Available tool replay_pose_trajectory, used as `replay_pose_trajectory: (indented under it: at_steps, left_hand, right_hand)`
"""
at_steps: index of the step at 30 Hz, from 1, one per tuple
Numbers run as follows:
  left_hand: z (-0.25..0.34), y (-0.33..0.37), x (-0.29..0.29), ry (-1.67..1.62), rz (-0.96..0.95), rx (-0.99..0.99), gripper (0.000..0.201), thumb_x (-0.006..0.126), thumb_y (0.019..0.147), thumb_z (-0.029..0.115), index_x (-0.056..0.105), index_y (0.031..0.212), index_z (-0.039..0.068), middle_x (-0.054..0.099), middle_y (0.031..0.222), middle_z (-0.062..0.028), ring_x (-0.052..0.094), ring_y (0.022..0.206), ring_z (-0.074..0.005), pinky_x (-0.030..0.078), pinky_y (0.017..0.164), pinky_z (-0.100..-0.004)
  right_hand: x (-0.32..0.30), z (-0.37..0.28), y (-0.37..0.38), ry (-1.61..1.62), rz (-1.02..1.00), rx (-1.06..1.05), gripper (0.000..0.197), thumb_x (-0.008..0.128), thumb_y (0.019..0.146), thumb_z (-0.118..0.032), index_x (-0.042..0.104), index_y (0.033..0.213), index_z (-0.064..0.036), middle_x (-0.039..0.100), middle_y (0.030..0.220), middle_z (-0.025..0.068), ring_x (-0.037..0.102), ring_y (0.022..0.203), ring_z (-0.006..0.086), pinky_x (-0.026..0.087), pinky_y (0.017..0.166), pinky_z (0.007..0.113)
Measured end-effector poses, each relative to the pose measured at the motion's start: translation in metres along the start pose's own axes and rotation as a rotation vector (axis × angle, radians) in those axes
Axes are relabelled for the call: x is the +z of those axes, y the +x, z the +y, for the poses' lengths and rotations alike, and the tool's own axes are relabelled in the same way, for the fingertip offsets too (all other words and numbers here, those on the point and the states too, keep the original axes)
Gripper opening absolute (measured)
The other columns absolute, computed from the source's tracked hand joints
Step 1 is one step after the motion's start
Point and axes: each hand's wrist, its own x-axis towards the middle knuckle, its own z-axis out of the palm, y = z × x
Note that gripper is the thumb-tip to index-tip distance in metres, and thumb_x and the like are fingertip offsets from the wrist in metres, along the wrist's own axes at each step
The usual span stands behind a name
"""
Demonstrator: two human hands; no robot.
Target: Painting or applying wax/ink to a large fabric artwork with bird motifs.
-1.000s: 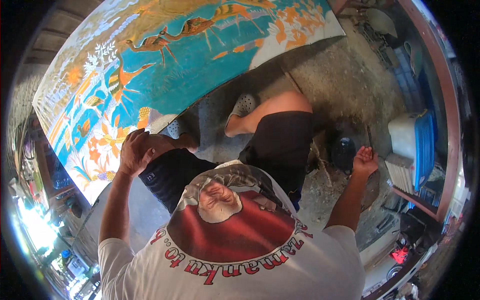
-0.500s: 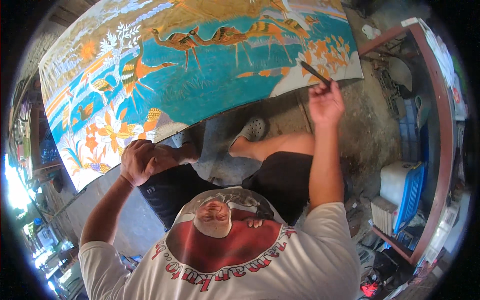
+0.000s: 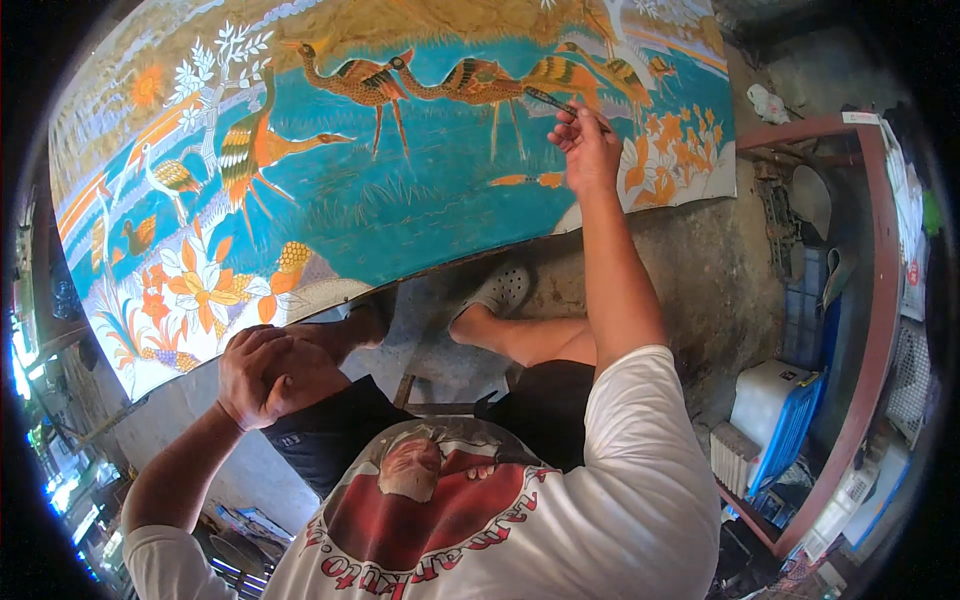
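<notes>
The large painted sheet (image 3: 400,232) spreads across the upper part of the view, in front of the person's knees, and its colouring looks well along. The teal water (image 3: 430,200) is filled in nearly edge to edge, the brown ground above it is laid in, and two central birds, the left one (image 3: 365,82) and its neighbour (image 3: 480,82), carry dark patterned plumage. What seems left is the paler part: the white tree (image 3: 212,100) at left, white petals among the orange flowers (image 3: 205,285) in the lower left corner, and the partly orange blossoms (image 3: 660,180) at right. A slim dark brush (image 3: 548,98) points at the row of birds; whether its tip touches the surface is hard to tell from this height. The right hand (image 3: 588,150) has its fingers closed around the brush's rear part. The left hand (image 3: 252,378) drapes over the left knee (image 3: 312,368), fingers bent but gripping no tool that shows. Beyond, at right, a white bin (image 3: 765,402) with a blue side stands near a reddish-brown frame (image 3: 868,300).
</notes>
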Motion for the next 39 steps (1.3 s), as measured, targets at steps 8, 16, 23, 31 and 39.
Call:
replay_pose_trajectory:
  at_steps: [8,16,23,31,39]
  left_hand:
    - [-0.002,0.008,-0.003,-0.013,-0.036,-0.016,0.057,0.058,0.083,0.049,0.067,0.107,-0.002,0.067,0.109,-0.0216,0.064,0.1,-0.0423,0.049,0.09,-0.0494]
    - [0.001,0.014,-0.004,-0.018,-0.041,-0.024,0.058,0.057,0.084,0.051,0.067,0.108,-0.001,0.066,0.11,-0.022,0.064,0.101,-0.0423,0.049,0.09,-0.0502]
    - [0.0,0.017,-0.005,-0.007,-0.066,-0.025,0.058,0.057,0.085,0.052,0.066,0.108,-0.001,0.066,0.112,-0.0219,0.063,0.103,-0.0432,0.049,0.091,-0.0508]
    - [-0.002,0.017,-0.005,-0.007,-0.079,-0.03,0.059,0.057,0.085,0.052,0.066,0.108,-0.001,0.066,0.113,-0.0218,0.063,0.104,-0.0426,0.048,0.092,-0.0512]
    - [0.0,0.018,-0.006,-0.001,-0.095,-0.043,0.058,0.057,0.084,0.051,0.067,0.109,0.0,0.066,0.112,-0.0215,0.063,0.104,-0.0429,0.048,0.092,-0.0517]
  right_hand:
    - [0.013,0.045,0.024,-0.406,0.019,-0.161,0.018,0.067,0.095,-0.013,0.071,0.107,0.0003,0.072,0.086,0.0128,0.068,0.067,0.0158,0.059,0.058,0.032]
    - [0.02,0.063,0.037,-0.51,0.02,-0.158,0.02,0.067,0.096,-0.016,0.073,0.107,-0.0014,0.074,0.088,0.0126,0.069,0.068,0.0152,0.059,0.059,0.032]
    - [0.026,0.084,0.044,-0.398,-0.038,-0.063,0.023,0.065,0.097,-0.013,0.07,0.113,0.002,0.073,0.093,0.0144,0.067,0.066,0.0152,0.059,0.057,0.03]
    - [0.021,0.089,0.043,-0.448,0.039,-0.126,0.022,0.064,0.097,-0.013,0.07,0.113,0.0013,0.073,0.093,0.0147,0.067,0.066,0.0147,0.059,0.057,0.03]
    - [0.024,0.092,0.041,-0.477,0.018,-0.091,0.022,0.064,0.097,-0.013,0.07,0.112,0.0014,0.074,0.094,0.0142,0.067,0.067,0.0149,0.059,0.058,0.03]
